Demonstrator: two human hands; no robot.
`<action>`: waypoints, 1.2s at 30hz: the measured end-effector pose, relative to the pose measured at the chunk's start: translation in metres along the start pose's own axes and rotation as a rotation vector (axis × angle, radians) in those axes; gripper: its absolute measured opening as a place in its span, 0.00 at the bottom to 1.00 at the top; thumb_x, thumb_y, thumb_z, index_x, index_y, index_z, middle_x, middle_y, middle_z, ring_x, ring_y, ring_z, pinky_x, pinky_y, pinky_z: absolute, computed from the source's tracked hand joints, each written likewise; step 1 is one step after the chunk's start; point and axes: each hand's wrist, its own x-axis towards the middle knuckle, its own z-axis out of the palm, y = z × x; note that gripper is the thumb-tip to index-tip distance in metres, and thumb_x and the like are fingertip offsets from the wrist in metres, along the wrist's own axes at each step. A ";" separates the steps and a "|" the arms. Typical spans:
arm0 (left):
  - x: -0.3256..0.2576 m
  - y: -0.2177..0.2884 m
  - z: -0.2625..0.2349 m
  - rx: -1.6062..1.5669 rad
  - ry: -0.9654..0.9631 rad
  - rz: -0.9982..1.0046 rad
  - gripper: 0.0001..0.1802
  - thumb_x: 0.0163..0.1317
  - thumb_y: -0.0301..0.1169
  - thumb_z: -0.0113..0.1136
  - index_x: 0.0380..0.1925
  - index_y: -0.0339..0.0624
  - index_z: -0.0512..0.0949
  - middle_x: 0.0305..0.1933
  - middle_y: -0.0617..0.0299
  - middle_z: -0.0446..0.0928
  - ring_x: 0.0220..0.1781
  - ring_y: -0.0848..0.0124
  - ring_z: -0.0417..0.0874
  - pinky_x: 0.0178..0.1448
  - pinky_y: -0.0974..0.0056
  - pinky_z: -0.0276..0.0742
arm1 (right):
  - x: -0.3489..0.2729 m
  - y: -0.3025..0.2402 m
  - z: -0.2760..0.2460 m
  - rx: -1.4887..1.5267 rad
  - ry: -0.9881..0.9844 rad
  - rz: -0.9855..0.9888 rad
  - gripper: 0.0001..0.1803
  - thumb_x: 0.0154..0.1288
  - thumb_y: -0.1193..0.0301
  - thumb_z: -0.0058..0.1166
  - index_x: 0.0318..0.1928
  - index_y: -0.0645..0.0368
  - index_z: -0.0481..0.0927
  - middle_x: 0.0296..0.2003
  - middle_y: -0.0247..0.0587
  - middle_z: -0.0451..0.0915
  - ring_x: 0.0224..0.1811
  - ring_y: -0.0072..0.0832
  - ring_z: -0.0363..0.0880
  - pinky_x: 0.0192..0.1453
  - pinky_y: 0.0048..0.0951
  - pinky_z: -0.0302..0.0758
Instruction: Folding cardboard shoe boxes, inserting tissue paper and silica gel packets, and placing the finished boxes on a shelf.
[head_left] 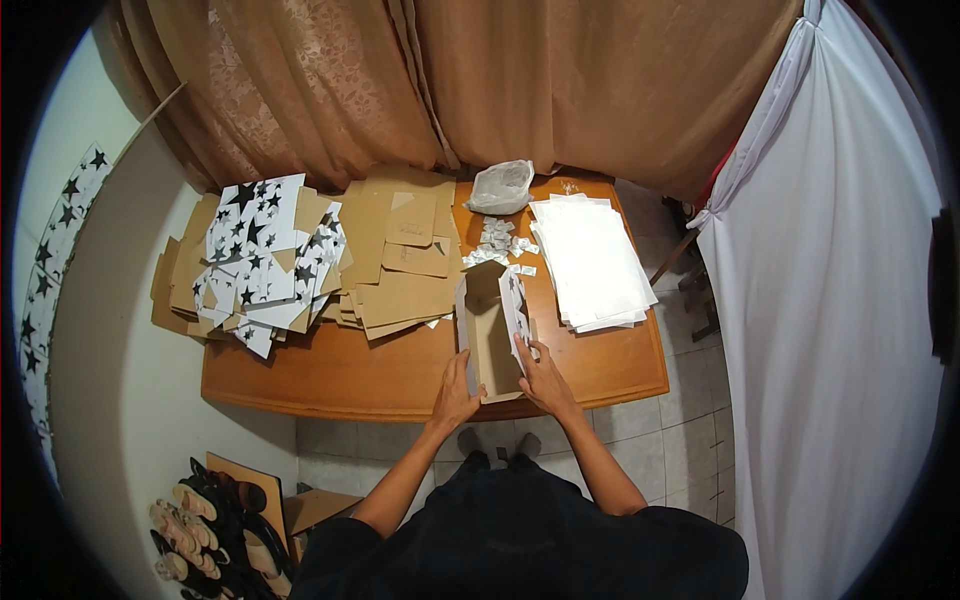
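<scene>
Between my hands stands an open-topped cardboard box [492,345], brown inside, with black stars on its white outer right side. It rests at the table's front edge. My left hand [456,393] grips the near left wall and corner, its thumb by the near end. On the opposite side, my right hand [543,380] holds the right wall, fingers along the starred face. Just beyond the box lie several small white packets [497,240] in a loose heap. Part of each hand's grip is hidden behind the walls.
Flat brown cardboard pieces [375,285] are stacked left of the box, beside a messy pile of star-printed pieces [262,260]. White paper sheets [590,260] lie on the right of the wooden table [330,375]. A plastic bag [500,187] sits at the back. Shoes [205,525] stand lower left.
</scene>
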 end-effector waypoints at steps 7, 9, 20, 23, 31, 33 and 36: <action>0.009 -0.002 -0.005 -0.113 -0.067 -0.007 0.52 0.51 0.36 0.71 0.74 0.33 0.54 0.69 0.38 0.60 0.71 0.39 0.63 0.75 0.46 0.63 | -0.005 0.016 -0.004 0.051 -0.027 0.070 0.50 0.61 0.75 0.56 0.80 0.36 0.48 0.64 0.68 0.64 0.61 0.64 0.72 0.64 0.52 0.74; 0.012 -0.003 -0.006 -0.083 -0.129 0.005 0.54 0.51 0.39 0.72 0.74 0.33 0.54 0.70 0.38 0.59 0.72 0.40 0.63 0.75 0.46 0.62 | -0.008 0.013 -0.010 0.046 -0.080 0.105 0.50 0.62 0.73 0.58 0.80 0.35 0.49 0.64 0.68 0.64 0.62 0.64 0.72 0.64 0.51 0.75; 0.042 -0.010 0.024 -0.542 -0.095 -0.159 0.56 0.51 0.34 0.73 0.75 0.38 0.47 0.74 0.38 0.55 0.74 0.40 0.63 0.75 0.46 0.65 | -0.002 0.017 -0.025 -0.023 0.019 0.002 0.51 0.65 0.45 0.61 0.81 0.43 0.49 0.70 0.66 0.60 0.65 0.63 0.71 0.65 0.49 0.75; 0.052 -0.015 0.019 -0.545 -0.104 -0.069 0.53 0.50 0.29 0.68 0.75 0.38 0.50 0.74 0.39 0.58 0.73 0.43 0.65 0.75 0.49 0.65 | 0.013 0.007 -0.037 0.060 0.015 0.057 0.52 0.68 0.44 0.58 0.81 0.50 0.45 0.69 0.67 0.63 0.65 0.62 0.72 0.65 0.49 0.74; 0.097 0.017 -0.031 -0.245 -0.236 0.079 0.44 0.54 0.21 0.56 0.74 0.32 0.56 0.72 0.35 0.64 0.74 0.43 0.66 0.77 0.53 0.64 | 0.017 0.022 -0.045 0.303 -0.018 0.156 0.47 0.74 0.40 0.45 0.80 0.56 0.48 0.70 0.63 0.63 0.62 0.51 0.75 0.67 0.46 0.72; 0.098 0.014 -0.033 -0.182 -0.216 0.144 0.43 0.55 0.20 0.53 0.75 0.32 0.56 0.73 0.34 0.64 0.75 0.43 0.65 0.77 0.53 0.63 | 0.021 0.022 -0.045 0.311 0.102 0.178 0.42 0.77 0.43 0.41 0.76 0.60 0.54 0.66 0.65 0.67 0.65 0.53 0.73 0.70 0.44 0.68; 0.105 0.012 -0.043 -0.213 -0.253 0.152 0.42 0.55 0.18 0.50 0.74 0.34 0.57 0.73 0.34 0.64 0.74 0.42 0.66 0.77 0.53 0.63 | 0.026 0.009 -0.057 0.515 0.088 0.283 0.39 0.77 0.43 0.42 0.73 0.62 0.59 0.66 0.65 0.66 0.70 0.51 0.67 0.72 0.43 0.66</action>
